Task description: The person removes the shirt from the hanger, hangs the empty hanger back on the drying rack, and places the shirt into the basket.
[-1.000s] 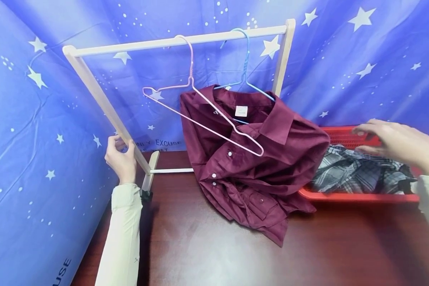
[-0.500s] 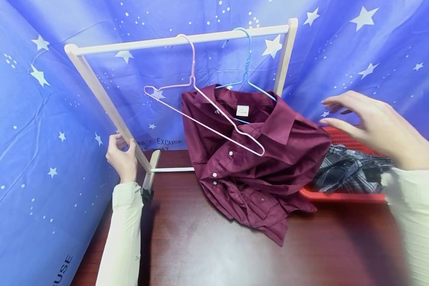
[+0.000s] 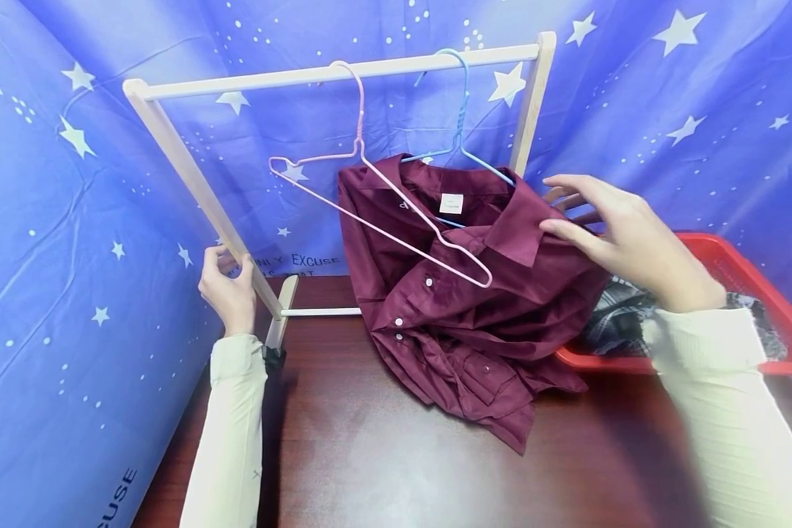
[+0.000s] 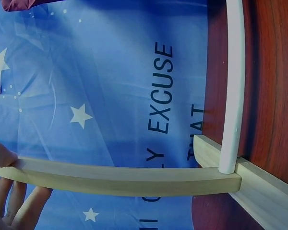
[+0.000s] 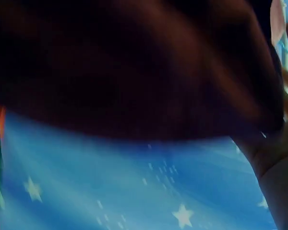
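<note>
Shirt (image 3: 462,312) hangs on blue hanger (image 3: 462,117) from rack (image 3: 188,176); probably light, soft, slippery, best held at shoulder. Left hand (image 3: 229,290) pinches rack; right hand (image 3: 633,235) by collar, fingers apart, contact unclear.

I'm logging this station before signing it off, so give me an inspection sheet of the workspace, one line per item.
Surface: glossy reddish-brown table under the wooden rack.
Job's things: maroon shirt on the blue hanger, hooked over the rack's top bar; pink hanger on the same bar, bare, its lower part in front of the shirt.
Clutter: red basket at the right, holding plaid cloth; small dark item by the rack's left foot, unidentifiable.
Left hand: grips the rack's left upright.
Right hand: at the shirt's collar and shoulder, fingers and thumb apart; contact unclear.
Cables: nothing seen.
Surroundings: blue curtain with white stars and dark lettering.
</note>
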